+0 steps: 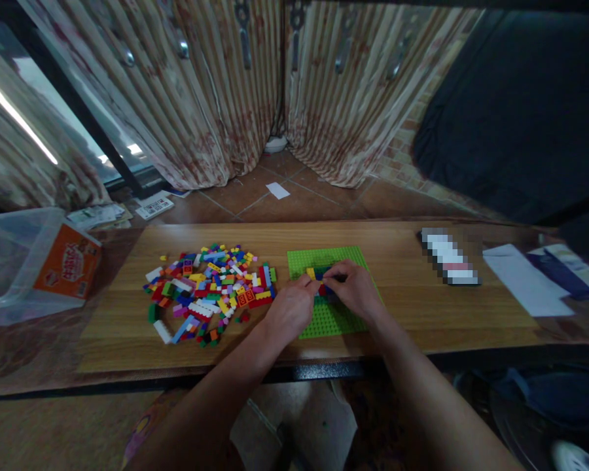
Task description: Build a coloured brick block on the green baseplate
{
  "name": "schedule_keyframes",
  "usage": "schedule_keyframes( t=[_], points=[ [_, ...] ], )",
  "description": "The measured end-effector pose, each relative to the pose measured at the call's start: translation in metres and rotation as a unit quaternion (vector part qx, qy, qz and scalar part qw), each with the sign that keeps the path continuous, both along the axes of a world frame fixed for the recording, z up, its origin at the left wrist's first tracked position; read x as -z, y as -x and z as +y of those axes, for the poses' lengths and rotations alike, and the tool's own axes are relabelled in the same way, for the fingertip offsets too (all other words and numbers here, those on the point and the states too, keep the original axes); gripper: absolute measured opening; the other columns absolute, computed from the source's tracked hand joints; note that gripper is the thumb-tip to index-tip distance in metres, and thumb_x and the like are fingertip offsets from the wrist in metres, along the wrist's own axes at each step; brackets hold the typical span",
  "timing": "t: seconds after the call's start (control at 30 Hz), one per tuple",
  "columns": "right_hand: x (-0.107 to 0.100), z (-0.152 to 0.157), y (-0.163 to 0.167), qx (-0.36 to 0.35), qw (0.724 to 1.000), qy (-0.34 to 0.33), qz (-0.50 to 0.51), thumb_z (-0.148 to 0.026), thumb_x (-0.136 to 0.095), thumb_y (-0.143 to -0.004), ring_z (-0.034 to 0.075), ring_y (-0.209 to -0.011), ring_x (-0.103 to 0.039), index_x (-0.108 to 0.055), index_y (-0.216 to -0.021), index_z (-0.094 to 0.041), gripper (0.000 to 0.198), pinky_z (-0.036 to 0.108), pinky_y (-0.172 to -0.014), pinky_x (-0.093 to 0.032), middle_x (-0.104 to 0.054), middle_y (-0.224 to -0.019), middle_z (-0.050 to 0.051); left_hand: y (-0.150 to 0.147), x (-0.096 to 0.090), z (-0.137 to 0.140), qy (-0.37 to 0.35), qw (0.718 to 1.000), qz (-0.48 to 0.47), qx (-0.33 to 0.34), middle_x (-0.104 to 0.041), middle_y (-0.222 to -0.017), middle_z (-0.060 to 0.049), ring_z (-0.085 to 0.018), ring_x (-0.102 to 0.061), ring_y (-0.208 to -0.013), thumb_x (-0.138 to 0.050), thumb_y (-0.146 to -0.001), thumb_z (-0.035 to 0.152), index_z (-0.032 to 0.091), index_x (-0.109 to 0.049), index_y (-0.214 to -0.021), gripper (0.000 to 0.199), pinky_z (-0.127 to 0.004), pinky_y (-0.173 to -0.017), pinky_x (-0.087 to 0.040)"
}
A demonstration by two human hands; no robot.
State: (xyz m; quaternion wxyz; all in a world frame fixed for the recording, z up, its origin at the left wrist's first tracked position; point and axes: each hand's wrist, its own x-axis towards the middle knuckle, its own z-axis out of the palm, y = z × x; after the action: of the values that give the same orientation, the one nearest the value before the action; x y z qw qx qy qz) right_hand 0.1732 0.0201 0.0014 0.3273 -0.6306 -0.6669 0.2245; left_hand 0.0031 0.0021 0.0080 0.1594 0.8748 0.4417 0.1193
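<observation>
A green studded baseplate [331, 322] lies on the wooden table, partly covered by both hands. On its upper middle sits a small cluster of toy building bricks, with a yellow brick [310, 271], a blue brick [320, 271] and a bit of red showing. From the left, my left hand [297, 302] has its fingers closed against the cluster. My right hand [352, 286] meets it from the other side, thumb and fingertips pinched at the bricks. The fingers hide much of the cluster, so its full shape cannot be made out.
Left of the baseplate, a loose pile of colourful bricks [206, 288] spreads over the wooden table [402, 320]. A clear plastic bin [19, 261] with an orange label stands at far left. A blurred-out dark-edged object [449, 257] and white papers [525, 281] lie to the right.
</observation>
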Motion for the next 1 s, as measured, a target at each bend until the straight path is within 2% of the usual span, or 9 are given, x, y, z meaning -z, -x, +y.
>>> schedule_keyframes(
  t=[0.2,0.5,0.6,0.67,0.73,0.87,1.0],
  points=[
    [0.004,0.002,0.000,0.007,1.000,0.009,0.008,-0.017,-0.066,-0.070,0.018,-0.075,-0.061,-0.073,-0.070,-0.019,0.008,0.033,-0.073,-0.048,-0.067,-0.079,0.004,-0.003,-0.001,-0.001,0.001,1.000,0.030,0.007,-0.059,-0.096,-0.008,-0.021,-0.060,-0.089,-0.037,-0.090,0.008,0.013,-0.057,-0.109,0.028,-0.032,-0.079,-0.051],
    [0.005,0.002,0.000,0.004,1.000,0.008,0.004,-0.016,-0.064,-0.069,0.019,-0.076,-0.062,-0.072,-0.068,-0.020,0.009,0.034,-0.076,-0.048,-0.067,-0.078,0.004,-0.011,-0.007,-0.008,-0.009,0.998,0.063,-0.017,-0.060,-0.096,-0.010,-0.022,-0.060,-0.091,-0.036,-0.087,0.003,0.012,-0.058,-0.104,0.030,-0.035,-0.083,-0.051],
    [0.005,0.002,-0.003,-0.009,0.999,0.001,0.035,-0.018,-0.064,-0.068,0.018,-0.077,-0.061,-0.071,-0.067,-0.021,0.007,0.034,-0.077,-0.048,-0.067,-0.078,0.003,-0.010,-0.004,-0.009,-0.003,0.999,0.045,-0.026,-0.060,-0.099,-0.009,-0.021,-0.060,-0.090,-0.038,-0.087,0.005,0.014,-0.058,-0.105,0.028,-0.035,-0.083,-0.051],
    [0.005,0.002,-0.007,-0.005,0.996,0.003,0.090,-0.025,-0.065,-0.069,0.018,-0.075,-0.061,-0.070,-0.068,-0.021,0.007,0.033,-0.075,-0.048,-0.068,-0.076,0.002,-0.007,0.000,-0.009,-0.003,0.999,0.020,-0.033,-0.061,-0.101,-0.009,-0.020,-0.061,-0.090,-0.038,-0.087,0.005,0.015,-0.058,-0.108,0.031,-0.034,-0.085,-0.051],
    [0.004,0.004,-0.013,0.040,0.985,0.008,0.166,-0.032,-0.066,-0.069,0.017,-0.070,-0.061,-0.070,-0.071,-0.019,0.014,0.032,-0.070,-0.047,-0.068,-0.073,0.002,-0.005,0.003,-0.009,-0.006,0.999,-0.009,-0.042,-0.061,-0.102,-0.010,-0.021,-0.061,-0.092,-0.037,-0.088,0.006,0.014,-0.055,-0.118,0.036,-0.035,-0.085,-0.052],
    [-0.002,0.009,-0.023,0.164,0.944,-0.024,0.285,-0.039,-0.068,-0.065,0.014,-0.061,-0.056,-0.067,-0.070,-0.016,0.023,0.029,-0.061,-0.044,-0.064,-0.064,0.001,-0.002,0.008,-0.007,0.000,0.994,-0.080,-0.080,-0.060,-0.112,-0.014,-0.022,-0.061,-0.099,-0.034,-0.091,0.010,0.010,-0.045,-0.132,0.042,-0.036,-0.088,-0.052],
    [-0.006,0.012,-0.023,0.184,0.913,-0.033,0.362,-0.040,-0.072,-0.061,0.010,-0.053,-0.047,-0.065,-0.067,-0.017,0.025,0.025,-0.053,-0.039,-0.056,-0.056,-0.003,-0.006,0.009,-0.005,-0.035,0.987,-0.125,-0.098,-0.058,-0.123,-0.014,-0.023,-0.057,-0.114,-0.036,-0.094,0.017,0.013,-0.048,-0.130,0.039,-0.040,-0.099,-0.047]
  ],
)
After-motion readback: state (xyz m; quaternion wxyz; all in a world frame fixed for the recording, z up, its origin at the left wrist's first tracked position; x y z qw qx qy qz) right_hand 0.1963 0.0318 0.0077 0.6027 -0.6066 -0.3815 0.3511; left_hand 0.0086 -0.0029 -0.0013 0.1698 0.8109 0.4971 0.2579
